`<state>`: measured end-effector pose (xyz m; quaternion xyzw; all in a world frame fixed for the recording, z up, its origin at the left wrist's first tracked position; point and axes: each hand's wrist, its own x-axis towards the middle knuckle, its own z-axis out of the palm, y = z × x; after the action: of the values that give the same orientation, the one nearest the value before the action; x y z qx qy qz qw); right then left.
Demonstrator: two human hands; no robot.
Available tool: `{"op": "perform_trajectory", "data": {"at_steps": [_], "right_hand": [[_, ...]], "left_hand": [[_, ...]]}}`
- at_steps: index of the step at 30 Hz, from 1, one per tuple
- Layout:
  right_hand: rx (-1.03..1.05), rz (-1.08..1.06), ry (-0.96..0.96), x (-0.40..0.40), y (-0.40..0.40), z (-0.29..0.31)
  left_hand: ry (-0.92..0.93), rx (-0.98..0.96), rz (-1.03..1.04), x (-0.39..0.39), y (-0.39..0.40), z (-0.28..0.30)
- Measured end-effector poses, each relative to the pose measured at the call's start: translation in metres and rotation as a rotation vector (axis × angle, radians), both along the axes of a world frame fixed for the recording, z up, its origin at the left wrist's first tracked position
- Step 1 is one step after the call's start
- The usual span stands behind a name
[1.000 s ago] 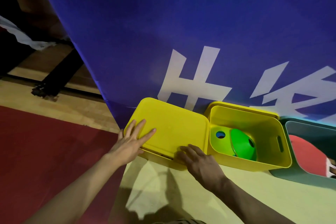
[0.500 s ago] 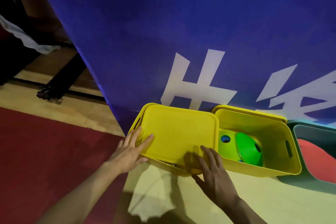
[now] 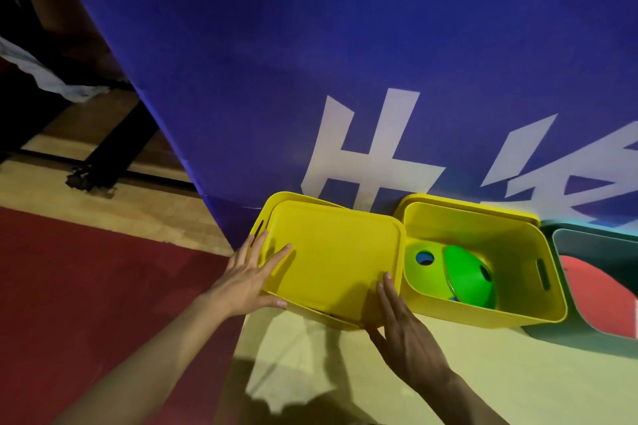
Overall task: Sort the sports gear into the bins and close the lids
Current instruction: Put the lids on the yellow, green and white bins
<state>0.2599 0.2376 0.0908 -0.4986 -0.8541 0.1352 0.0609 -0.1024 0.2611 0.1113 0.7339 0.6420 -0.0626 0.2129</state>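
Note:
A yellow lid (image 3: 331, 255) lies on the left yellow bin (image 3: 267, 207), slightly askew, with the bin's far rim and left handle slot showing past it. My left hand (image 3: 248, 276) rests flat on the lid's left edge, thumb under its near corner. My right hand (image 3: 404, 331) lies flat with fingertips on the lid's near right corner. To the right stands an open yellow bin (image 3: 511, 307) holding green disc cones (image 3: 462, 276). A dark green bin (image 3: 587, 338) at the far right holds a red paddle (image 3: 600, 297).
A tall blue banner (image 3: 345, 62) with white characters stands directly behind the bins. The floor is pale yellow under the bins, with a red mat (image 3: 86, 286) to the left. A black metal foot (image 3: 86, 179) and white cloth (image 3: 45, 79) lie at the back left.
The lid has shifted right and settled lower onto the left bin. My right hand moved from the lid's near edge to flat fingers at its near right corner. The view shifted slightly.

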Motion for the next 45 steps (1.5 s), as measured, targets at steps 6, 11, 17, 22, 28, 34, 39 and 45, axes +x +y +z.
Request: {"op": "perform_trajectory", "data": {"at_steps": [6,11,17,22,28,34,39,45], "right_hand": [[-0.053,-0.068,0.102,0.002,0.003,0.002],[-0.043,-0.119,0.187,0.024,-0.003,0.002],[-0.092,-0.208,0.246,0.034,-0.018,-0.007],[-0.069,-0.163,0.263,0.028,-0.011,-0.002],[-0.136,-0.169,0.408,0.005,0.007,0.006],[-0.242,-0.365,0.453,-0.013,0.023,0.002],[-0.303,-0.388,0.458,-0.024,0.036,0.01],[-0.346,-0.378,0.439,-0.017,0.048,0.009]], "left_hand": [[-0.071,-0.013,0.057,-0.006,0.002,0.003],[-0.108,-0.044,0.084,-0.009,0.004,-0.001],[-0.103,-0.142,0.145,-0.003,0.011,0.004],[-0.375,-0.033,0.325,-0.005,0.014,0.001],[-0.424,0.164,0.537,-0.021,0.02,0.005],[-0.33,0.018,0.575,-0.021,0.022,0.009],[-0.28,0.094,0.695,-0.015,0.023,0.008],[-0.603,0.008,0.839,-0.027,0.019,0.002]]}}
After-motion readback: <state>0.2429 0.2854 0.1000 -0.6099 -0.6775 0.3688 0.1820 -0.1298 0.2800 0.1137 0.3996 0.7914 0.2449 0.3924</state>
